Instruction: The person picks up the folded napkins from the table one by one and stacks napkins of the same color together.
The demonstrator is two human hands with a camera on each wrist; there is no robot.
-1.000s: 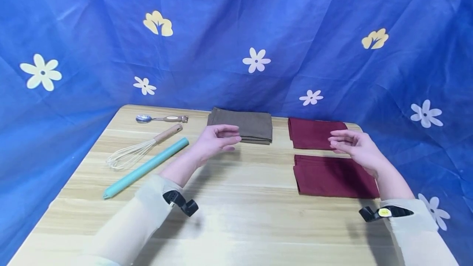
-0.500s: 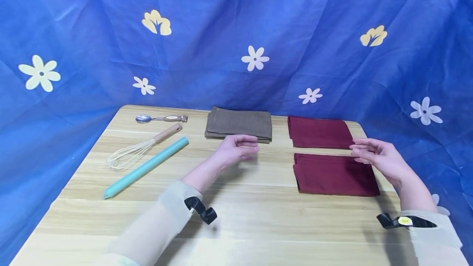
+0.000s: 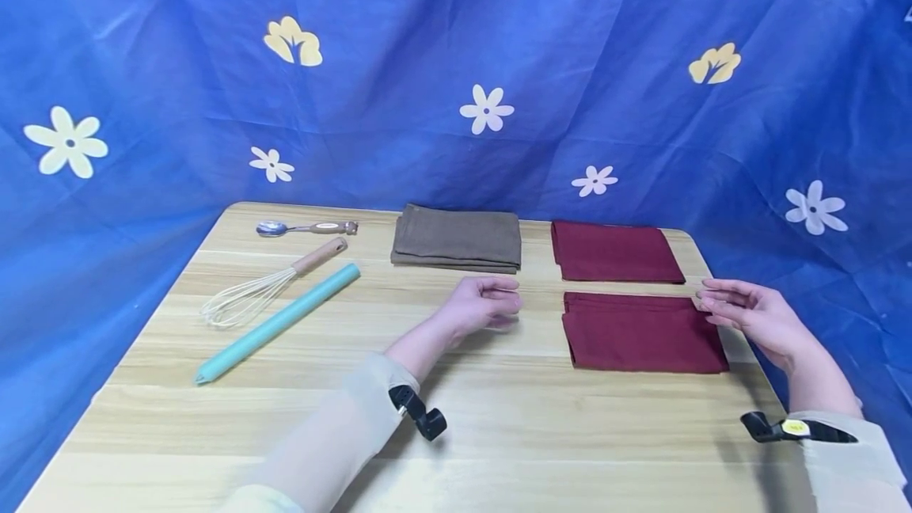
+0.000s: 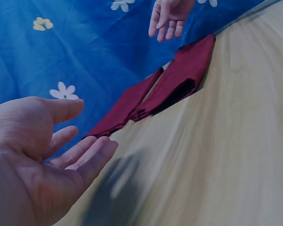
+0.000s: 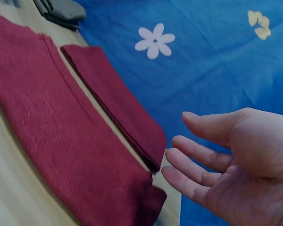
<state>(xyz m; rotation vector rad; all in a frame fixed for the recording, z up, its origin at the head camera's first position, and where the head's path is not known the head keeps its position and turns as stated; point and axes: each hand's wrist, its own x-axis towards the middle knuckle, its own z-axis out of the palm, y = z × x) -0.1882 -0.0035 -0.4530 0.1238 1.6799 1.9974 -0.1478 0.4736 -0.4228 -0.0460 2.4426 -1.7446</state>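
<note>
Two folded dark red cloths lie on the right of the table, the far one behind the near one. My right hand hovers at their right ends, fingers loosely bent and holding nothing; its palm shows in the right wrist view. Over the middle of the table my left hand hangs with relaxed fingers, nothing in it, between the near red cloth and a folded grey-brown cloth at the back. In the left wrist view that hand casts a shadow on the wood.
On the left of the wooden table lie a teal rolling pin, a whisk with a brownish handle, and a spoon. A blue flowered curtain hangs behind the back edge and along the sides.
My left hand has moved right and nearer, away from the front of the grey-brown cloth. My right hand has shifted right and slightly nearer, off the red cloths. The cloths stay put.
</note>
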